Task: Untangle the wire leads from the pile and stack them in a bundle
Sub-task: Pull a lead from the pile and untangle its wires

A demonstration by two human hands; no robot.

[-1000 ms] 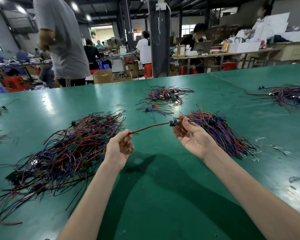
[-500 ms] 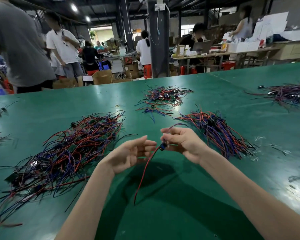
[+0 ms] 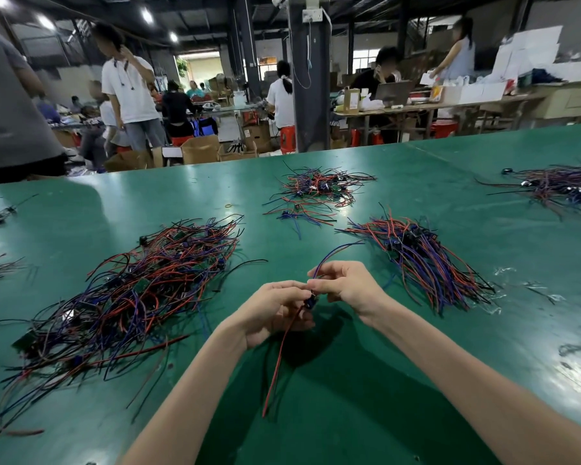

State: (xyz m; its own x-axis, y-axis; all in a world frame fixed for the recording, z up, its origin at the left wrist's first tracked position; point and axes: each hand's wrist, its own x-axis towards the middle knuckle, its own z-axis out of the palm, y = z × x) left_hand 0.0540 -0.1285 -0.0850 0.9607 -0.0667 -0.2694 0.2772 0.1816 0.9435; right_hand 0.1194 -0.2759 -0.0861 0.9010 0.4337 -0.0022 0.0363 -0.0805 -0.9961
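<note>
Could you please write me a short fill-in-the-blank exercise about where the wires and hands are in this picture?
1. The table surface is ____ in colour.
2. The big tangled pile lies on the person's ____ side.
3. From the left hand and right hand a ____ wire hangs down.
4. The neater bundle lies on the person's ____ side.

Missing words: green; left; red; right

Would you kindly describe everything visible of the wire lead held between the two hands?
The lead is a small dark blue part with thin insulated wires. A red wire hangs from it toward the green table; a blue wire arcs up and away. The left hand and right hand pinch it above the table, apart from both piles.
</note>
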